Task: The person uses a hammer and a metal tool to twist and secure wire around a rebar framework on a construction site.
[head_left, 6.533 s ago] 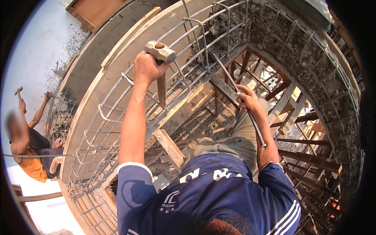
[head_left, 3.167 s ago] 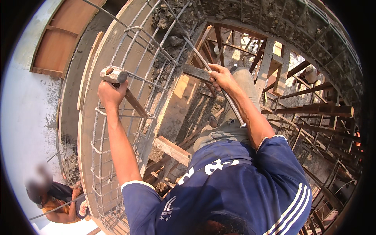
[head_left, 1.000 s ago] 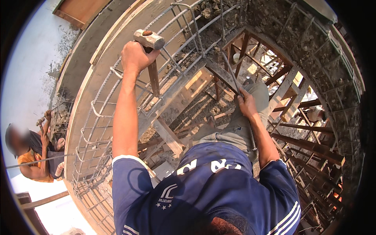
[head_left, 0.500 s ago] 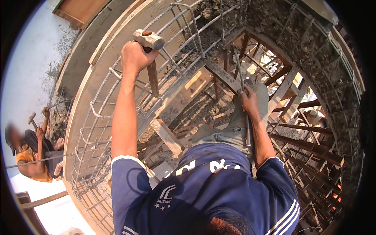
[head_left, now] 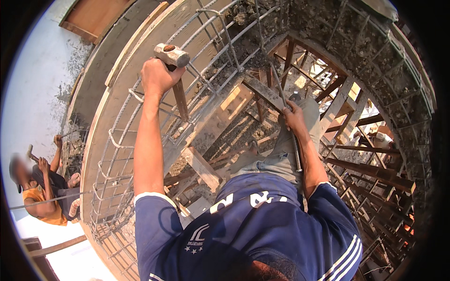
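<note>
My left hand (head_left: 158,77) is wrapped round a club hammer (head_left: 172,55), gripping it close under the heavy grey steel head. Its wooden handle hangs below the fist, over a curved cage of steel bars. Closer to my body, my right hand (head_left: 294,118) is closed round a long thin metal rod (head_left: 278,83). One end of the rod points away toward the rough concrete edge, and the other comes back beside my thigh. Whether its far end touches the concrete I cannot tell.
The rebar cage (head_left: 112,145) curves along a plywood form (head_left: 96,140) on my left. Timber props (head_left: 375,171) and gaps lie below on the right, beside a rough concrete wall (head_left: 398,93). At far left a co-worker in an orange top (head_left: 40,206) sits holding a hammer.
My right hand and the rod have shifted slightly left, the rod tilting a little more. My left hand keeps its hold on the hammer. The co-worker's hammer has changed angle.
</note>
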A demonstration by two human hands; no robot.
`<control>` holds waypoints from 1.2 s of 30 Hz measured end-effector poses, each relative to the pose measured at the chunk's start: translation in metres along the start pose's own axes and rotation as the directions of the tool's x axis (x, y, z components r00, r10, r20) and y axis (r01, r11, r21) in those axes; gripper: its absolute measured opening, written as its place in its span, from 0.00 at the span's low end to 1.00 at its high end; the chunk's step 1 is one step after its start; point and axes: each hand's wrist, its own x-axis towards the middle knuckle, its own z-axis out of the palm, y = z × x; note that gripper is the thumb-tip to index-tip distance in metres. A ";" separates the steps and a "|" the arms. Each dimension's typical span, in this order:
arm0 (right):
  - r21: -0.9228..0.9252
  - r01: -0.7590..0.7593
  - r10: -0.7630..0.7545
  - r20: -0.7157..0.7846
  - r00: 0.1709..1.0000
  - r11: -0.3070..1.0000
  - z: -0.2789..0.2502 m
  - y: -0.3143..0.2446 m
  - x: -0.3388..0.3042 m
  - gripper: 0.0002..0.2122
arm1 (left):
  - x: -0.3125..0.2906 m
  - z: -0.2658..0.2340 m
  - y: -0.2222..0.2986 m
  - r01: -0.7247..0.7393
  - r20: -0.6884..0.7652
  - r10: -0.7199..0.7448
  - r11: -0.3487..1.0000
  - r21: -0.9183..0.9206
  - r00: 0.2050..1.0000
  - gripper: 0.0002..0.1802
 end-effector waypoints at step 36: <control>-0.177 0.199 -0.186 0.089 0.979 0.964 0.031 0.018 0.017 0.21 | -0.001 0.003 0.003 -0.019 0.005 0.020 0.998 -0.052 1.000 0.17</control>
